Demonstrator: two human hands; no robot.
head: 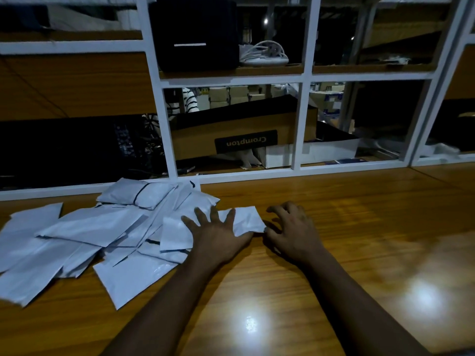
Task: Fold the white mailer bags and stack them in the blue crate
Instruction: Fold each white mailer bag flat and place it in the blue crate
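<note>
Your wooden table (334, 253) carries a loose pile of white mailer bags (84, 235) on its left half. At the table's middle lies one mailer bag (249, 217), pressed flat by your left hand (218, 232) with its fingers spread. Your right hand (293, 232), fingers arched, meets the bag's right corner, but I cannot tell whether it pinches.

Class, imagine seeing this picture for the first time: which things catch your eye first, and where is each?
A loose pile of white mailer bags sprawls over the left of the wooden table. At centre, the left hand presses flat on one bag, the right hand with bent fingers at its right corner. Behind, a cardboard box shows upside-down Crompton lettering.
</note>
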